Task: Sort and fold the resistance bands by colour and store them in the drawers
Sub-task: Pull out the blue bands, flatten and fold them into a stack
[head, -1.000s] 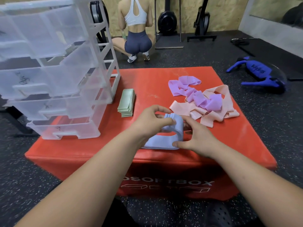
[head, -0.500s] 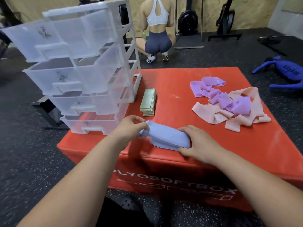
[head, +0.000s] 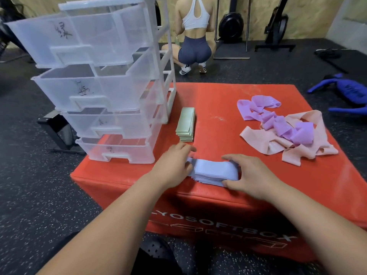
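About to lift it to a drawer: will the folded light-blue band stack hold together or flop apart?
Probably floppy: the light-blue band stack is thin layers with edges fanned at the front, so it may splay unless squeezed. Likely light, being thin sheet. The left hand and right hand grip its ends, which should hold it together.

Counting what I am seeing on one red box

I am counting one drawer tower with four clear drawers, one green folded stack, one blue folded stack, one purple heap and one pink heap. The loose bands are tangling too much to count. I am using two hands, my left hand and right hand.
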`<control>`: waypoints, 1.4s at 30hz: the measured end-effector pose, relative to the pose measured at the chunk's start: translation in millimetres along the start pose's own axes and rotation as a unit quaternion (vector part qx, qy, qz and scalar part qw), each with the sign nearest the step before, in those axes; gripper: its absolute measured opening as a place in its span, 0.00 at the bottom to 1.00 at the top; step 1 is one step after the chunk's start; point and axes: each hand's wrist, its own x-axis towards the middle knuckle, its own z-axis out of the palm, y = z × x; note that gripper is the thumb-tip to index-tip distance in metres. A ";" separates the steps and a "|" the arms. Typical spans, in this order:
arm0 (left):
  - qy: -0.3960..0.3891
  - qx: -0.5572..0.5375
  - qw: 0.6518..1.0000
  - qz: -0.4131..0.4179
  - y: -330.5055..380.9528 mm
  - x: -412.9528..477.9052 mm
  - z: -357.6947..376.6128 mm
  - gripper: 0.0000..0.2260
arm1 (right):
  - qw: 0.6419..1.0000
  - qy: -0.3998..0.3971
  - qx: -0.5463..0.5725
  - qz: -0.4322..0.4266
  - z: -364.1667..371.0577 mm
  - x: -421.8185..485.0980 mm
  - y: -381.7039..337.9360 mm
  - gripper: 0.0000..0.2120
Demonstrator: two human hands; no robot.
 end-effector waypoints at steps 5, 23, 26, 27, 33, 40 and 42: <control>-0.077 0.008 0.990 0.120 13.5 -2.0 -0.7 0.33 | 1.000 -0.023 -0.009 -0.016 -6.1 1.7 0.8 0.39; -0.071 -0.047 0.990 0.110 6.9 6.9 -3.3 0.34 | 0.994 -0.053 -0.078 -0.048 -11.4 -2.7 8.6 0.30; -0.064 -0.068 0.987 0.131 11.4 5.8 -0.8 0.34 | 0.991 -0.076 -0.097 -0.044 -13.2 -0.1 10.0 0.32; -0.061 -0.066 0.986 0.138 12.5 6.0 0.1 0.31 | 0.990 -0.084 -0.103 -0.044 -14.3 0.3 10.3 0.32; -0.052 -0.075 0.987 0.136 7.2 6.5 2.7 0.24 | 0.983 -0.087 -0.161 -0.026 -17.0 -1.1 12.0 0.34; -0.051 -0.097 0.985 0.136 1.7 6.9 7.9 0.22 | 0.984 -0.073 0.014 0.163 -12.3 -3.9 13.8 0.41; -0.047 -0.095 0.984 0.140 3.0 6.5 7.8 0.21 | 0.975 -0.058 0.051 0.210 -10.8 -0.2 9.1 0.34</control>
